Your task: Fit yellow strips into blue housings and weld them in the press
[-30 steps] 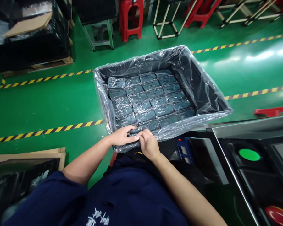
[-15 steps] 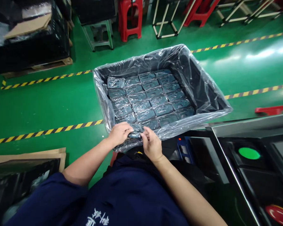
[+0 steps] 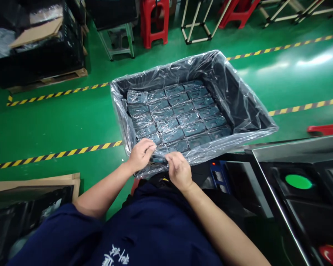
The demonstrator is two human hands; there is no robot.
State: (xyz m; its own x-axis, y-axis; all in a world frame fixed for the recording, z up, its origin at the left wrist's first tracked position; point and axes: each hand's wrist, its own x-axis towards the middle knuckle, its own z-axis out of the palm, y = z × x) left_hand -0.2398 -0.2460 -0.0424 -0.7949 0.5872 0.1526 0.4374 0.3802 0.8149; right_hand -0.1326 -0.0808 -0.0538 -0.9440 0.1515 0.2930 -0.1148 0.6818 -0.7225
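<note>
My left hand (image 3: 141, 154) is bent in over the near left side of the bin (image 3: 240, 98), thumb and fingers closed, pinching what looks like clear film (image 3: 161, 149). Just right of it, the film is drawn between my two hands, and a dark piece (image 3: 158, 159) shows through right below; I can't tell whether it lies fully settled. Ahead of my hands, dark wrapped pieces (image 3: 172, 135) lie flat and side by side in tidy rows, so I'd judge most of this layer done. What looks unfinished is the spot between my hands, where the film isn't yet flat. My right hand (image 3: 180, 171) has its fingertips pressed together on the film's other end. Right of that hand, the plastic liner (image 3: 211, 152) hangs over the near rim.
</note>
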